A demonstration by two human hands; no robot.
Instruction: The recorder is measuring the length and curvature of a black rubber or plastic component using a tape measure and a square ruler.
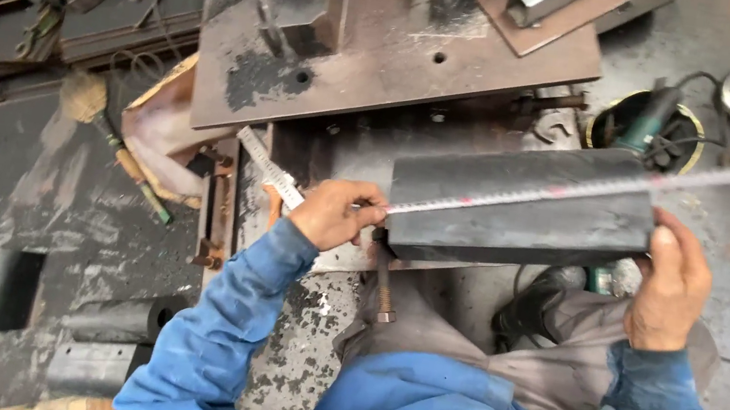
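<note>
Blue sleeves (pixel 213 336) are stretched apart: a tape measure (pixel 567 188) is pinched by the left hand (pixel 335 215) over a dark steel block (pixel 522 208), whose end is gripped by the right hand (pixel 673 282).

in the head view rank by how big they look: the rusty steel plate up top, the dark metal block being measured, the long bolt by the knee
1. rusty steel plate
2. dark metal block, though it sits nearer the camera, so the gap is unsure
3. long bolt, clearly smallest

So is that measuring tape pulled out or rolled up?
Pulled out: the measuring tape runs across the dark metal block, pinned by the left hand.
</note>
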